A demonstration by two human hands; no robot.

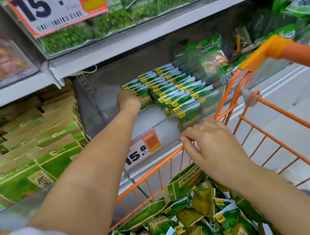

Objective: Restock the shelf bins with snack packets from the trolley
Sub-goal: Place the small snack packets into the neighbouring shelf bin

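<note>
A clear shelf bin (pixel 101 103) holds several rows of small green snack packets (pixel 174 90) standing on edge. My left hand (pixel 128 101) reaches into the bin and holds packets at the left end of the rows; its fingers are hidden behind them. My right hand (pixel 208 142) hovers over the front rail of the orange trolley (pixel 272 108), fingers loosely curled, holding nothing that I can see. The trolley basket is heaped with loose green packets (pixel 204 215) and a torn green carton (pixel 183 185).
A price tag reading 15.8 (pixel 143 149) hangs on the bin's front edge. Brown-and-green cartons (pixel 34 143) fill the bin to the left. Above, another bin (pixel 106 26) holds green packets. Larger green bags (pixel 210 55) sit to the right behind the trolley handle.
</note>
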